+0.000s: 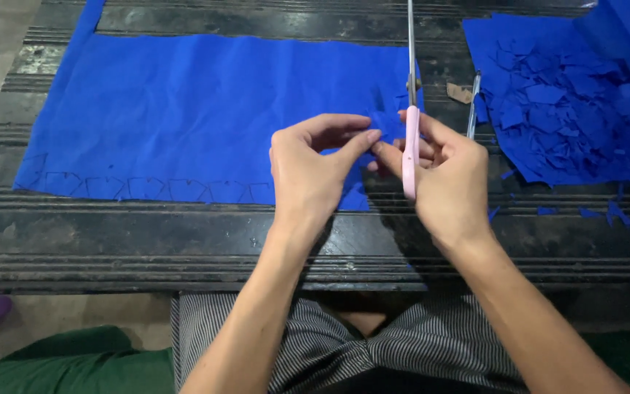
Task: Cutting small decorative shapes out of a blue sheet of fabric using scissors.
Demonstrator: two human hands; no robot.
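1. My left hand [308,171] pinches a small scrap of blue cloth [383,124] between thumb and forefinger.
2. My right hand [442,171] is closed around the pink-handled scissors [410,109], blades pointing away, and its fingertips meet the same scrap.
3. The scrap sits above the right edge of the large blue fabric sheet [198,109] on the dark wooden table [147,233].
4. A pile of cut blue pieces [563,109] lies well right.

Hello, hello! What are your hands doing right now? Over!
Left hand pinching a small blue piece. Right hand holding pink scissors, blades pointing away. Blue cloth flat underneath; pile of cut bits at right. Nothing blocking.
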